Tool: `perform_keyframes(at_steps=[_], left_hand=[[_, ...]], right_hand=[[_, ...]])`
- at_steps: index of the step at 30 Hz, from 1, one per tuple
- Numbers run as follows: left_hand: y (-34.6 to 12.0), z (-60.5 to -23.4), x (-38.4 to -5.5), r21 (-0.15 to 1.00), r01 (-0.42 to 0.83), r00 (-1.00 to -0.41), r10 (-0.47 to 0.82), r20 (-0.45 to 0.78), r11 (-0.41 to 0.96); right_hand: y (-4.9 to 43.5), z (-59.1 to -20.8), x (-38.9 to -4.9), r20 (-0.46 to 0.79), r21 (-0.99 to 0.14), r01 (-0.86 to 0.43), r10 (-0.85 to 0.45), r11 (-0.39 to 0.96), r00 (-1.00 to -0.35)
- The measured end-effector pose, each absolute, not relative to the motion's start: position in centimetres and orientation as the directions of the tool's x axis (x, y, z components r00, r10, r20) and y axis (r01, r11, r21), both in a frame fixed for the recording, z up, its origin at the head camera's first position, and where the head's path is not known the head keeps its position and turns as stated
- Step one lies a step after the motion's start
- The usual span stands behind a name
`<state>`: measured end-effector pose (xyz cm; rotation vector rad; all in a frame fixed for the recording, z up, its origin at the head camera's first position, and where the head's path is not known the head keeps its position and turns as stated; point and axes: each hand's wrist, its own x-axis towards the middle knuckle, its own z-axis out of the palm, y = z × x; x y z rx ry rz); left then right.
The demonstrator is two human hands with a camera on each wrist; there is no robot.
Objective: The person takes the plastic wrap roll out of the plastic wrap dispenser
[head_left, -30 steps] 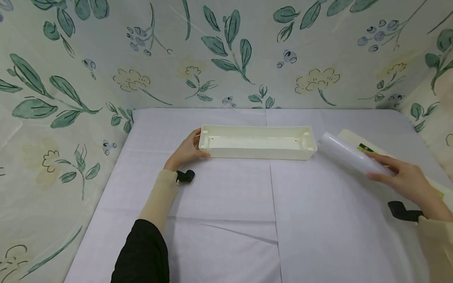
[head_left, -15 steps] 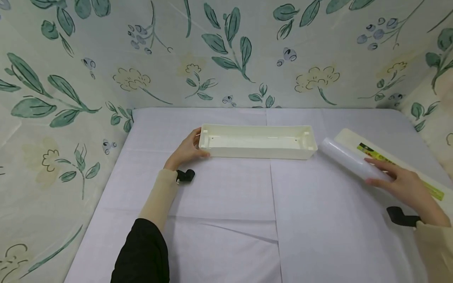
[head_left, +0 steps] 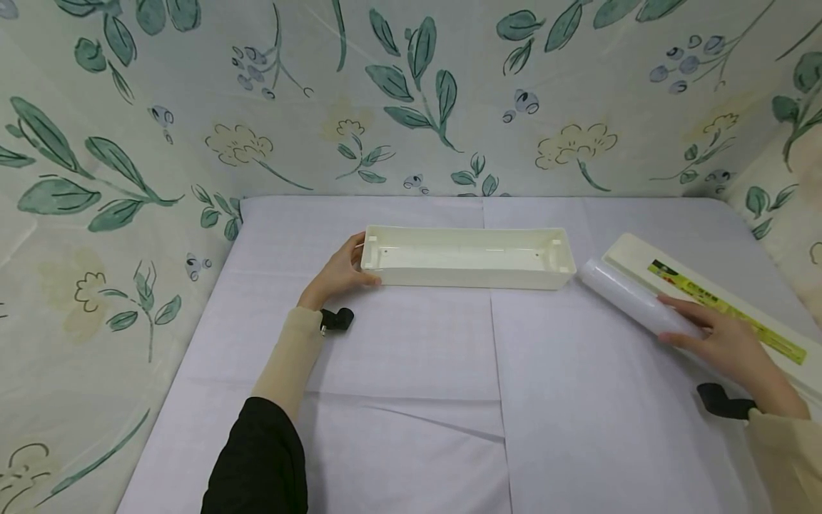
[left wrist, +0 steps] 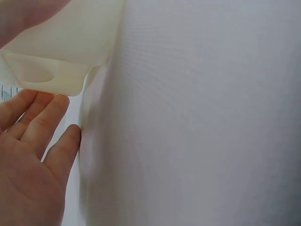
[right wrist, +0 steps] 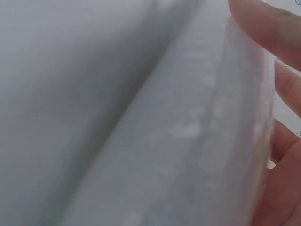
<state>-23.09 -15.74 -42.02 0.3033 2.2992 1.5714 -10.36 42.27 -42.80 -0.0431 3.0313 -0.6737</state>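
Observation:
In the head view a long cream plastic box [head_left: 465,277] lies open-topped, its hollow inside facing up. My left hand [head_left: 334,277] holds its left end, thumb at the front corner and fingers behind. The left wrist view shows the fingertips [left wrist: 60,100] against the underside of the end wall of that box [left wrist: 70,42]. To the right, my right hand [head_left: 726,343] grips a roll of clear plastic wrap [head_left: 632,296] by its near part. Close up in the right wrist view, thumb and fingers curl round the shiny roll [right wrist: 188,122].
A long cream lid [head_left: 632,250] with a yellow label [head_left: 726,307] lies slanted just beyond the roll. White cloth [head_left: 411,364] covers the table, and a floral curtain [head_left: 308,93] rises behind it. A black wrist camera mount [head_left: 724,401] sticks out at the right wrist.
My right hand has brought the wrap roll slightly left and toward the front, uncovering more of the lid and its yellow label. My left hand and the box have stayed in place.

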Motion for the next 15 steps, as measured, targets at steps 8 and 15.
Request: perform_keyframes(at_steps=[8,15], left_hand=[[-15.6,-41.43,-22.95,0.932,-0.028,-0.92,0.355,-0.165,0.36],[-15.64,-41.61,-23.34,0.93,-0.033,-0.92,0.352,-0.171,0.365]], right_hand=[[42.25,-42.62,-10.41,-0.013,-0.413,-0.039,-0.049,0.91,-0.999],[42.36,-42.81,-10.72,-0.016,-0.414,-0.04,-0.052,0.909,-0.999]])
